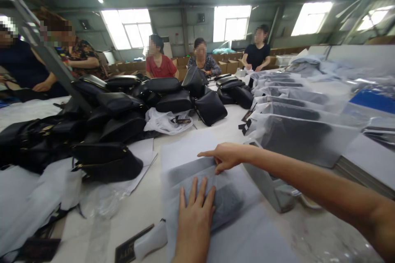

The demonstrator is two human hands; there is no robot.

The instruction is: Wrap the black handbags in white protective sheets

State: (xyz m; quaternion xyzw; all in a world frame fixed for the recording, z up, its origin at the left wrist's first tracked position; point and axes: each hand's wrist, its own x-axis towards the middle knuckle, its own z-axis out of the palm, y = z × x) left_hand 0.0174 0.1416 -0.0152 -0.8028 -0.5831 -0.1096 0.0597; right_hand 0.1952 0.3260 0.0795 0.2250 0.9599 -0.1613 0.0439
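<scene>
A flat dark item wrapped in translucent white sheeting (pixel 228 203) lies on large white paper (pixel 256 230) on the table in front of me. My left hand (pixel 196 213) rests flat on the wrapped item, fingers spread. Above and right of it, my right hand (pixel 230 156) is at the item's far edge. Its index finger stretches out to the left, with the thumb lower and touching the wrapping; the other fingers are curled and partly hidden. Nothing shows held in either hand. A dark lettered tag (pixel 125 250) lies left of the paper, beside a white wrapped piece (pixel 151 238).
Black bags (pixel 108 162) are heaped to the left and ahead. A row of bags in translucent covers (pixel 290 131) stands at the right, near a grey box-like piece (pixel 277 195). Crumpled white plastic (pixel 165 121) lies ahead. Several people are across the table; a metal post (pixel 58 57) slants at left.
</scene>
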